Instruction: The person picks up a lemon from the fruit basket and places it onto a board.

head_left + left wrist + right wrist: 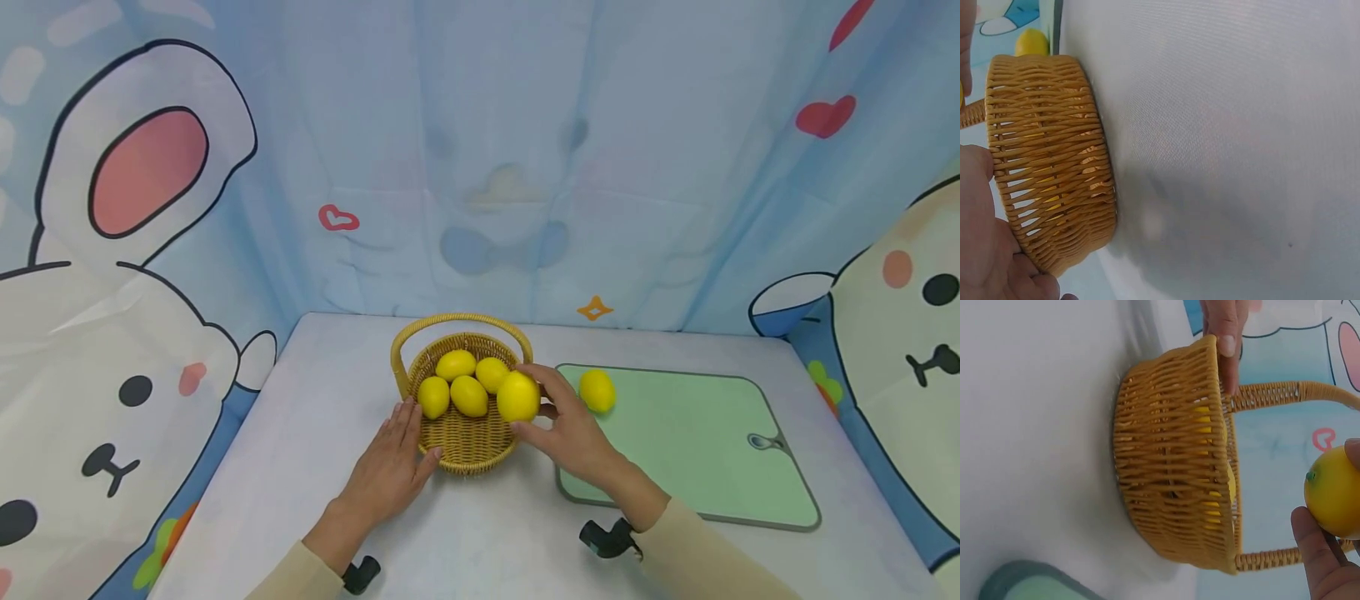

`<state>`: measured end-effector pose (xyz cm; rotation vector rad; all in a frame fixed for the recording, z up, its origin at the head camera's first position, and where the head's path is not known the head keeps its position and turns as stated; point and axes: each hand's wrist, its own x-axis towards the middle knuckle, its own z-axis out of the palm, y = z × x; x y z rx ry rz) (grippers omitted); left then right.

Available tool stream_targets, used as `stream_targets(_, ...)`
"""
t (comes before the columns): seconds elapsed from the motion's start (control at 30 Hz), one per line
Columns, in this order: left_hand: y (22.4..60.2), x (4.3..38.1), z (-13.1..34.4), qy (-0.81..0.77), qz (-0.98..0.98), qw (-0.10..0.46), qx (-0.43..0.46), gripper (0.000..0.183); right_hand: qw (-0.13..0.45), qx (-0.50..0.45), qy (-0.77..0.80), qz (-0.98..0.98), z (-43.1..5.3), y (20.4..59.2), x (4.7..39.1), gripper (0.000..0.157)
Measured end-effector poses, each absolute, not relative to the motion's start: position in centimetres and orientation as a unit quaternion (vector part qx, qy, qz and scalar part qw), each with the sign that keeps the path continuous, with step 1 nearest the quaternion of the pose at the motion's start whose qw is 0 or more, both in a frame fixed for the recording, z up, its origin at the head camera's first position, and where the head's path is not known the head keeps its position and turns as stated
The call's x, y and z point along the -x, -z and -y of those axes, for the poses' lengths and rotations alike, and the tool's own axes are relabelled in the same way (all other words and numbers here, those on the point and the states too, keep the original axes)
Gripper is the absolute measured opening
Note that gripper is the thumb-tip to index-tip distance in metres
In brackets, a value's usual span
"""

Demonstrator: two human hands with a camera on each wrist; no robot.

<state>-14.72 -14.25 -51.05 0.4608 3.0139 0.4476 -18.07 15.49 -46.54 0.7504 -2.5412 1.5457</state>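
Observation:
A round wicker basket (468, 442) with an arched handle stands upright on the table, several yellow lemons (469, 396) lying inside. My left hand (386, 467) rests against the basket's left side, its fingers extended along the rim and the thumb at the near edge. Over the basket's right rim, my right hand (572, 427) grips another lemon (518, 397) between thumb and fingers. In the right wrist view this lemon (1334, 494) is held above the rim, its green stem end showing. The palm side of the right hand is mostly hidden in the head view.
To the right of the basket lies a light green cutting board (690, 450) with a grey edge. One more lemon (597, 391) sits at its far left corner. A blue cartoon-print curtain (495, 167) hangs behind the white table (315, 400).

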Motion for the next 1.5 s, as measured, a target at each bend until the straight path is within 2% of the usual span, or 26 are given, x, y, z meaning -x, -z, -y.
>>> stream_targets(0.3,51.1,14.7,14.3,-0.147,-0.977,0.029,-0.152,0.080,0.070,-0.221,-0.497,0.836,-18.5,46.0,18.1,0.077)
stream_targets(0.67,50.9,14.6,14.3,-0.152,-0.976,0.026,-0.151,0.080,0.085,-0.143,-0.515,0.841,-25.3,46.2,19.8,0.078)
stream_targets(1.1,51.1,14.7,14.3,-0.155,-0.976,0.025,-0.149,0.080,0.059,-0.030,-0.465,0.883,-30.2,48.3,21.6,0.078)
stream_targets(1.5,51.1,14.7,14.4,-0.152,-0.976,0.025,-0.154,0.080,0.044,-0.012,-0.409,0.911,-32.2,50.8,22.6,0.075)
